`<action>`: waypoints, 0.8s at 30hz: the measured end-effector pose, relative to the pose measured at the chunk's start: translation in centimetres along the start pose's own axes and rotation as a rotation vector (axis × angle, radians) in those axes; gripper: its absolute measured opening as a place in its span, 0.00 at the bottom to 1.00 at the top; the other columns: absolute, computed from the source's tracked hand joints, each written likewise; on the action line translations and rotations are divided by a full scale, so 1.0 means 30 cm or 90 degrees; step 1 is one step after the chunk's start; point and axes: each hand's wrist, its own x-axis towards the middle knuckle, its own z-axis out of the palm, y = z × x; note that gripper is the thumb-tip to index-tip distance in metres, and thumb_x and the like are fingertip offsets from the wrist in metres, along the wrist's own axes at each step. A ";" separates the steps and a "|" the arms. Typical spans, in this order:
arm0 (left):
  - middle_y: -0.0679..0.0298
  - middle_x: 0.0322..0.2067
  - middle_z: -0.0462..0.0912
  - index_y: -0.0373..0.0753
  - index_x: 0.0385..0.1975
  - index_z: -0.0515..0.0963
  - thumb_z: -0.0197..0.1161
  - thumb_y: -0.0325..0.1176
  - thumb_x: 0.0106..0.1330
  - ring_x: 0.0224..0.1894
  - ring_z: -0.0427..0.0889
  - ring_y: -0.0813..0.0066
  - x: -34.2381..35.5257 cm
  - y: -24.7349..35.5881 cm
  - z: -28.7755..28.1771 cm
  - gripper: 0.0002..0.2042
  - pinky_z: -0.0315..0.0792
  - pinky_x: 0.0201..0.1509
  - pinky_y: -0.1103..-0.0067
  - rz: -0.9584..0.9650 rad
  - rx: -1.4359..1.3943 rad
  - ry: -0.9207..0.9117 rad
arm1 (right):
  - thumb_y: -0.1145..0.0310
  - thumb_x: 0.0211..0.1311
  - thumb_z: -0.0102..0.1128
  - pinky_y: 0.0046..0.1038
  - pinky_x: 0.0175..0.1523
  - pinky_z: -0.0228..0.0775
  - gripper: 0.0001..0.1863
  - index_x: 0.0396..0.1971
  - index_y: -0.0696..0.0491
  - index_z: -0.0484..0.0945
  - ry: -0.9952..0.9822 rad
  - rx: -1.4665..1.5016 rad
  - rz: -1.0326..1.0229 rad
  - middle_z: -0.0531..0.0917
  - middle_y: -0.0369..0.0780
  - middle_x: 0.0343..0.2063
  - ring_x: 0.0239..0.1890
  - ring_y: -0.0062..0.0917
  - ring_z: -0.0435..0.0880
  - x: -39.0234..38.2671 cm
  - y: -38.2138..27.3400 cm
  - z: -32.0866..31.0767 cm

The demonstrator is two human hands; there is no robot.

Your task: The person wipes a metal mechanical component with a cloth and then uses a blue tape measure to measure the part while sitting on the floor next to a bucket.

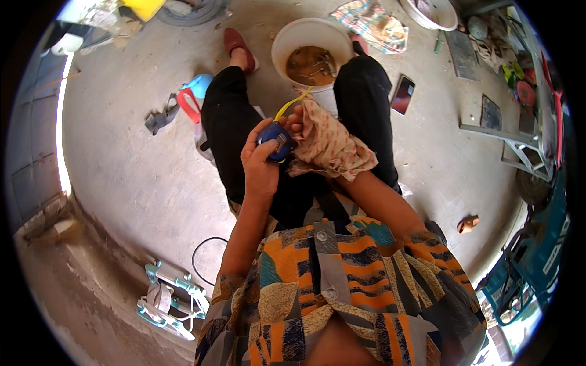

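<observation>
My left hand (260,163) is closed around a blue tape measure (271,135), its thumb lying on the grey part of the case. A short length of yellow tape blade (290,105) sticks out of the case toward the bucket. Close beside it, my right hand (296,121) has curled fingers and holds a beige cloth with a red pattern (336,145). The cloth drapes over that hand and wrist, hiding most of them. Between my feet stands a white bucket (282,44) with murky brown liquid and several thin metal pieces in it.
A smartphone (402,95) lies on the concrete floor by my right leg. Beyond it are a crumpled patterned cloth (373,27) and a white basin (441,18). Left of my legs lie a red loop (189,105) and a dark strap (162,116). A metal frame (503,135) stands at the right.
</observation>
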 end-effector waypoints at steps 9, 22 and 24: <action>0.44 0.55 0.72 0.30 0.56 0.67 0.47 0.44 0.72 0.59 0.72 0.49 -0.009 0.010 -0.053 0.23 0.65 0.64 0.58 -0.139 -0.305 -0.009 | 0.61 0.68 0.54 0.23 0.43 0.79 0.20 0.55 0.55 0.69 0.128 -0.291 0.017 0.79 0.43 0.44 0.39 0.23 0.81 -0.021 -0.029 0.058; 0.51 0.55 0.73 0.31 0.61 0.64 0.54 0.29 0.67 0.57 0.73 0.66 -0.017 -0.028 0.007 0.23 0.64 0.64 0.73 -0.011 0.076 -0.039 | 0.59 0.65 0.54 0.28 0.66 0.58 0.30 0.64 0.52 0.60 -0.076 -1.142 -0.270 0.68 0.42 0.60 0.63 0.30 0.67 -0.102 0.011 0.089; 0.55 0.54 0.73 0.32 0.63 0.63 0.57 0.30 0.65 0.54 0.72 0.72 -0.030 -0.021 0.017 0.26 0.64 0.61 0.78 0.019 0.323 -0.078 | 0.55 0.60 0.59 0.33 0.67 0.55 0.34 0.65 0.51 0.60 -0.030 -1.307 -0.244 0.66 0.44 0.61 0.64 0.35 0.64 -0.104 0.006 0.084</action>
